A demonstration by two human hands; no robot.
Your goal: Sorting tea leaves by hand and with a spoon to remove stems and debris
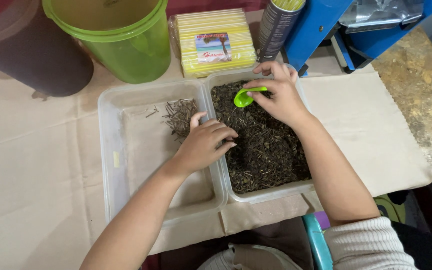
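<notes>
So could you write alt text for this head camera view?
The right hand holds a green scoop over a clear tray of dark dried leaves. The left hand rests across the trays' shared edge, beside a small twig pile in a second tray.

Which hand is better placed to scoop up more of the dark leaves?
Probably the right hand: it holds the green scoop over the dark leaves. The left hand rests on the tray edge.

Green bucket (121, 45), dark tub (31, 55), yellow straw pack (213, 42), blue machine (326, 25).
</notes>
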